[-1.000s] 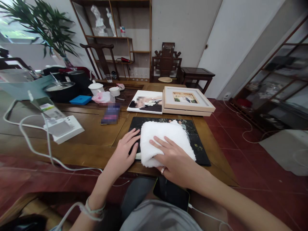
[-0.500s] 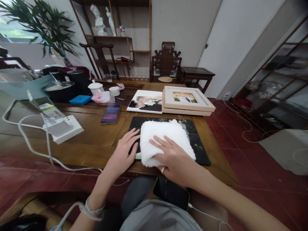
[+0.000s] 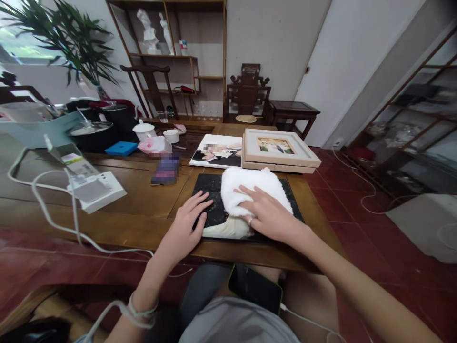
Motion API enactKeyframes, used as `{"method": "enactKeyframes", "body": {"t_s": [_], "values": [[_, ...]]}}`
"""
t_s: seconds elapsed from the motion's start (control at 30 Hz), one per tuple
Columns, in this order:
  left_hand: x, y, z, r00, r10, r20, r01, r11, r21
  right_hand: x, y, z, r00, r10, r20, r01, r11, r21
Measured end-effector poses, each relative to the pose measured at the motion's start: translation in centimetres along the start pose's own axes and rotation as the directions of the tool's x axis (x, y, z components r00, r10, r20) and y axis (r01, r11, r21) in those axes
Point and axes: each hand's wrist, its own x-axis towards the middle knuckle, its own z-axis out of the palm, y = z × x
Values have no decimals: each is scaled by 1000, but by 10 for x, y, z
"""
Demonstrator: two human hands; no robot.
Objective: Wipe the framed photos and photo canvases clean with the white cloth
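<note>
A fluffy white towel point(image 3: 255, 183), folded into a pad, lies on a dark photo panel point(image 3: 210, 190) at the table's near edge. My right hand point(image 3: 264, 209) grips the towel from its near side, some fingers spread over the top and others partly hidden at its folded edge. My left hand point(image 3: 189, 216) rests open on the panel's left edge, fingers stretched out and apart from the towel. A pale, dress-like part of the picture shows below the towel; most of the rest is covered.
Behind the panel lie a white photo print point(image 3: 216, 151) and stacked framed pictures point(image 3: 307, 155). To the left are a phone-like blurred object point(image 3: 166, 169), an opened white box point(image 3: 103, 193), a blue box point(image 3: 121, 148) and a white cable point(image 3: 103, 250). A phone point(image 3: 255, 288) rests on my lap.
My right hand has pushed the towel away from me and slightly right, uncovering more of the panel's left and near parts. My left hand has stayed nearly in place.
</note>
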Motion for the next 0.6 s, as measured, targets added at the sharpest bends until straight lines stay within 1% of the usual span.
{"method": "enactKeyframes", "body": {"t_s": [0.13,0.23,0.3,0.37,0.43,0.5,0.6], "values": [[0,-1,1,1000,5,-5,-5,1000,-3,7,18,0,996,85,-35,-88,993,-80],[0,0,1,1000,0,-7,0,1000,-4,6,13,3,993,116,-34,-120,986,-120],[0,0,1,1000,-9,-6,9,1000,-7,1,-1,4,991,133,-14,-134,982,-134],[0,0,1,1000,-10,-5,10,1000,-9,-9,-21,4,992,123,14,-120,985,-122],[1,0,1,1000,-6,0,6,1000,-5,-21,-42,4,997,65,48,-61,995,-75],[1,0,0,1000,-7,7,7,1000,4,-33,-60,4,993,-8,120,9,1000,-8],[1,0,0,1000,-12,6,12,1000,12,-41,-69,1,983,-72,172,62,996,61]]}}
